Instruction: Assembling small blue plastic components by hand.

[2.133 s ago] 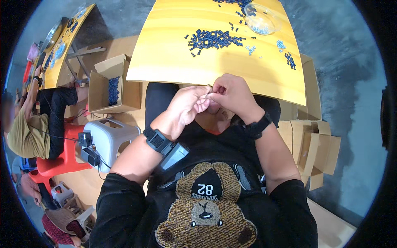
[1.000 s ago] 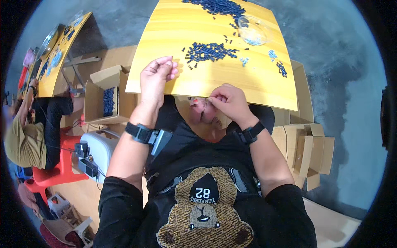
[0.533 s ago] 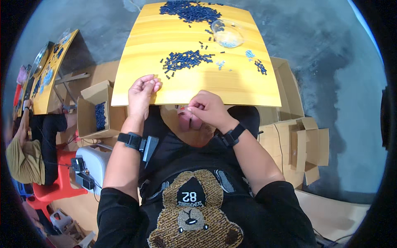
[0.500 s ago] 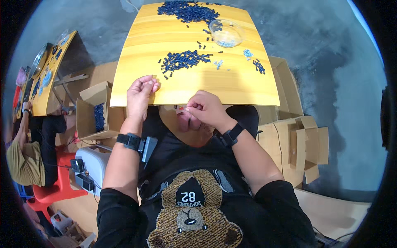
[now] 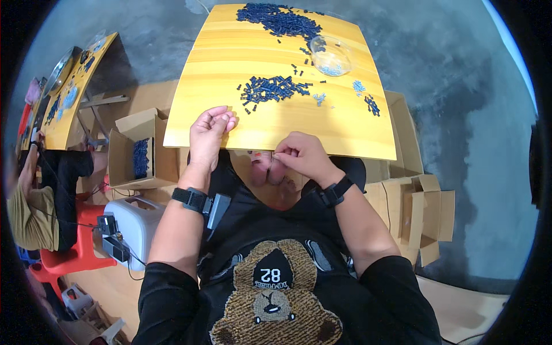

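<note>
My left hand (image 5: pixel 211 135) is over the near left part of the yellow wood-grain table (image 5: pixel 195 86), its thumb and fingers curled together. Whatever it holds is too small or hidden. Just off the table's near edge, my right hand (image 5: pixel 307 156) pinches thumb against forefinger; I cannot make out what is between them. Beyond the hands lies a loose pile of small black cylindrical parts (image 5: pixel 271 89). To its right are small clusters of pale blue pieces (image 5: pixel 358 86), small whitish pieces (image 5: pixel 319 99) and black pieces (image 5: pixel 372 106).
A clear round bowl (image 5: pixel 346 56) with pale pieces stands near a bigger black heap (image 5: pixel 279 22) at the far end. A cardboard box (image 5: pixel 163 155) of black parts sits left; open cartons (image 5: pixel 428 215) lie right. Another person (image 5: pixel 43 213) sits at a table far left.
The whole view has shifted, so the table and hands appear slightly farther right and lower. Both hands keep nearly the same pose and place relative to the table.
</note>
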